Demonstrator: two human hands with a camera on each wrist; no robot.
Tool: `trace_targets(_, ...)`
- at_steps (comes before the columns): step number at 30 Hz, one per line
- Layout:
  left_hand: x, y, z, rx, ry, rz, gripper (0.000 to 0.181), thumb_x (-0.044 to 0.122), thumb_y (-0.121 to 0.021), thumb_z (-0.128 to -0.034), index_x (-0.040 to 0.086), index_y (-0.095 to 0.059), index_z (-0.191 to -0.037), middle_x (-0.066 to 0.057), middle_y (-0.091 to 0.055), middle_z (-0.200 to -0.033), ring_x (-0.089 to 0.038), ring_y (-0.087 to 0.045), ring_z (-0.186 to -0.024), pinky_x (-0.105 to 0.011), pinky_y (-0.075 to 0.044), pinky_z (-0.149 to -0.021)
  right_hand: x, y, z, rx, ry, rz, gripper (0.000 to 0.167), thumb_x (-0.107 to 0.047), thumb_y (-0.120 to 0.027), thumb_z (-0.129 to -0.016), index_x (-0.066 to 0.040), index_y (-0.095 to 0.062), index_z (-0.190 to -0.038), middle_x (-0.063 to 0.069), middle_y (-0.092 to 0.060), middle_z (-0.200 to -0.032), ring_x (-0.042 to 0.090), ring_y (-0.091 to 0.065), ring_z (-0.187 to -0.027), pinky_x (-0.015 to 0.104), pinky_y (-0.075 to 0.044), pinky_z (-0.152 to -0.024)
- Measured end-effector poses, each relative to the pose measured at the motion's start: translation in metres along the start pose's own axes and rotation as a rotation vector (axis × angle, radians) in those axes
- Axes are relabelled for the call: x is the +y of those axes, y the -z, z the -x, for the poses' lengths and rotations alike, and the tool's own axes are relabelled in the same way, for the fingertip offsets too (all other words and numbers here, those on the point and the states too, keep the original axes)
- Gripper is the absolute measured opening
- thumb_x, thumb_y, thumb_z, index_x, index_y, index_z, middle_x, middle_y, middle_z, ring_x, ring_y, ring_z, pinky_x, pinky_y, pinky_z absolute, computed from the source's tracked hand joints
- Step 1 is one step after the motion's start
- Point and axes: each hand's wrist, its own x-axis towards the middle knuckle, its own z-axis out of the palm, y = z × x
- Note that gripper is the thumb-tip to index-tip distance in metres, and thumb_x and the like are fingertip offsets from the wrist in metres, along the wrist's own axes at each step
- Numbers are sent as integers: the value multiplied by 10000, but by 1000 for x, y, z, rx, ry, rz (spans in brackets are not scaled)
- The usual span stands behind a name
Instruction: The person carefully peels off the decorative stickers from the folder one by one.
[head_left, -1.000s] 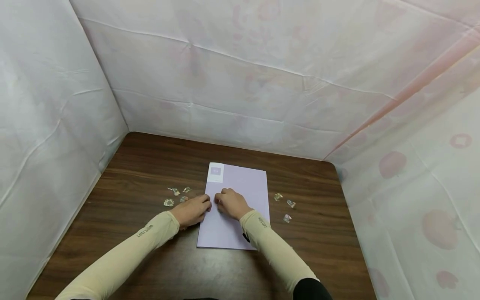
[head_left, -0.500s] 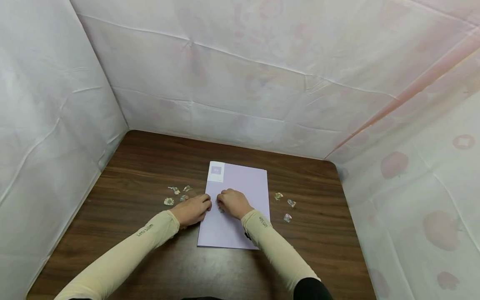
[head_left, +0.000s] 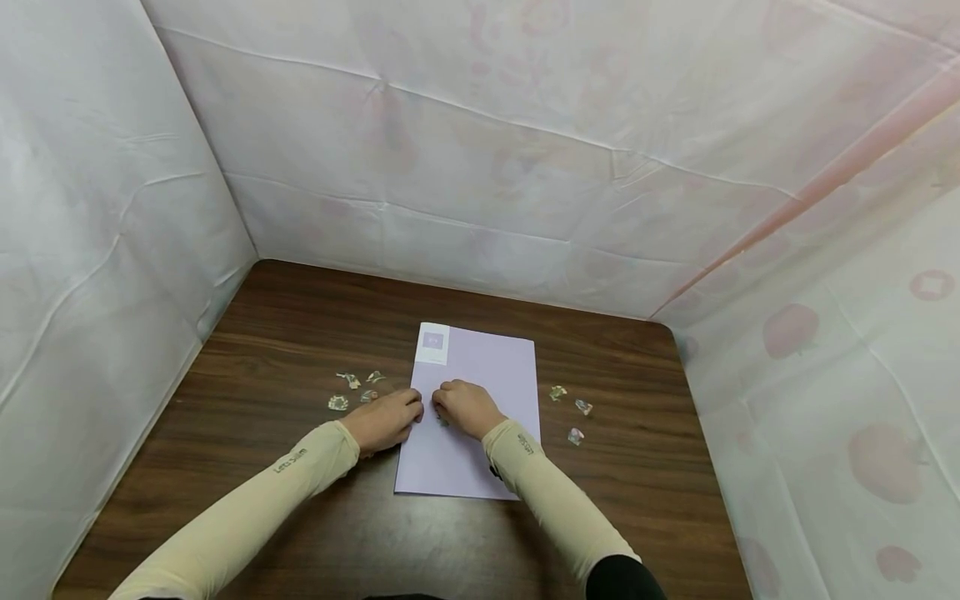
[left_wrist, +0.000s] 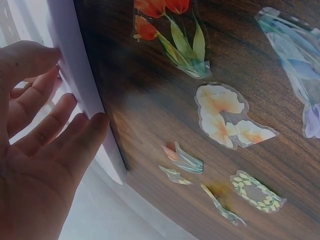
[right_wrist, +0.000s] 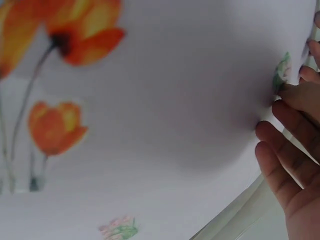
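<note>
A pale lilac folder or booklet (head_left: 476, 367) with a white corner label lies flat on the table. My left hand (head_left: 386, 418) rests at its left edge; in the left wrist view the thumb and fingertips touch that edge, fingers loosely bent. Over the folder's middle is my right hand (head_left: 467, 408), fingers curled. In the right wrist view its thumb and fingertips hold a small pink-and-green flower sticker (right_wrist: 283, 71) at the surface, its lower end hidden by the thumb. Orange poppy stickers (right_wrist: 56, 129) and another small pink flower sticker (right_wrist: 119, 228) show on the same sheet.
Several clear-edged flower stickers lie left of the folder, among them red tulips (left_wrist: 175, 35), pale orange blossoms (left_wrist: 220, 112) and a leafy wreath (left_wrist: 257, 191). Three more stickers, one at the bottom (head_left: 575, 436), lie to its right. Pale cloth walls (head_left: 450, 167) surround the brown table (head_left: 630, 492).
My right hand has shifted slightly right, then a touch back left, and a bit of sticker now shows below its fingers. My left hand has stayed at the folder's edge.
</note>
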Motion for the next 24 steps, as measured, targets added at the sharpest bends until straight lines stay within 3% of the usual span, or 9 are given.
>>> trace_targets(15,3,2,2,-2,6,4,112,20,-705,-847,54,-642,-932,-93,-575,-1047,-225,-602,-899,-358,-516,-779,3,-9,-4,28,74,16,64,-178,-703,-938,-145,-702,-883,-56,-627,-820,84,-604,-761,206,-493,-656)
trace_targets(20,4,2,2,3,-11,5,125,16,-720,-836,54,-645,-928,-99,-583,-1061,-228,-609,-912,-352,-516,-795,6,-9,-6,-59,34,-55,91,-208,-691,-900,-125,-657,-893,-37,-592,-817,127,-605,-824,236,-501,-715)
trace_targets(24,6,0,2,0,-25,18,128,14,-721,-834,49,-643,-930,-104,-583,-1066,-231,-606,-917,-350,-516,-795,9,-9,-9,-146,18,-125,112,-224,-700,-863,-138,-629,-872,-53,-553,-792,115,-560,-774,228,-473,-696)
